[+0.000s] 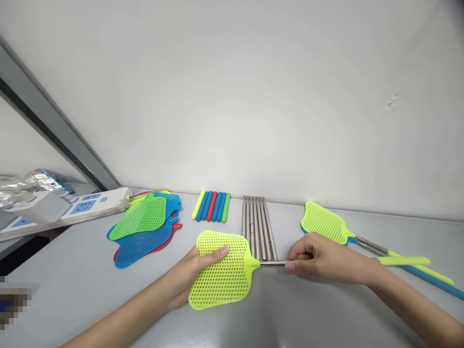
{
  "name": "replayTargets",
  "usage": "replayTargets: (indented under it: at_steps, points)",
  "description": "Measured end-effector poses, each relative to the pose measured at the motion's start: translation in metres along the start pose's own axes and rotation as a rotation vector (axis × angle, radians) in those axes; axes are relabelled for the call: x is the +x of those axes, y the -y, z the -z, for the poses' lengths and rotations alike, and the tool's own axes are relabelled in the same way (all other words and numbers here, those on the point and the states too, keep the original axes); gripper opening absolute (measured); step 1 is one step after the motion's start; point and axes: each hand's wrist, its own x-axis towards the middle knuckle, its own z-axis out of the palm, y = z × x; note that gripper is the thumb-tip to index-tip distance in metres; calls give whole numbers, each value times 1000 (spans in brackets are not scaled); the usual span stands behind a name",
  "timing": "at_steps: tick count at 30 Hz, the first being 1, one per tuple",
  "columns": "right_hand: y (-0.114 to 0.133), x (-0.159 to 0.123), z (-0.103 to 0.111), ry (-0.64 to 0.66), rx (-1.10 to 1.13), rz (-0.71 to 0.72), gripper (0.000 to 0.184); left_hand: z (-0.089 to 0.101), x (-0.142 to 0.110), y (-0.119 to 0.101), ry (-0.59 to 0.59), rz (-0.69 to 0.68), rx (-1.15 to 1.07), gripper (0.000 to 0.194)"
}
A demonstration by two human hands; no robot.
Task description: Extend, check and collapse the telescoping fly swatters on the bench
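Observation:
My left hand (pixel 186 276) grips the yellow-green perforated head of a fly swatter (pixel 228 280), thumb on top and fingers underneath. My right hand (pixel 317 257) pinches the swatter's metal rod (pixel 273 263), which joins the neck of the head. Beyond my right wrist a yellow handle (pixel 404 261) sticks out, in line with that rod. Just behind the held swatter lies a row of several bare metal rods (pixel 258 227). To the left of them several coloured handles (pixel 210 206) lie side by side: yellow, blue, red and green.
A pile of loose swatter heads (pixel 145 227) in green, blue and red lies at the left. Swatters with yellow and blue handles (pixel 326 223) rest at the right. A white power strip (pixel 97 205) and clear plastic packaging (pixel 39 183) are at far left. A wall closes the table's back.

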Motion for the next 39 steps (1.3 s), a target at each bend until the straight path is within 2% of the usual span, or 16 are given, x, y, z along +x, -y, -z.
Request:
replayTargets:
  at_steps: [7,12,15,22,29,39]
  points:
    - [2,4,-15,-9,73,16,33,-2,-5,-1,-93,-53,75,24]
    - [-2,7,-21,-13,153,0,33,-2,-6,4,-132,-91,143,32]
    - [-2,7,-22,35,266,-20,34,-3,-7,5,-129,-74,172,39]
    - [-4,11,-29,231,566,-193,35,-9,-10,7,-159,-92,254,41]
    - [-1,11,-34,328,679,-252,35,-13,-13,8,-182,-64,311,45]
    - [-1,12,-37,421,771,-287,34,-17,-14,9,-188,-44,272,42]
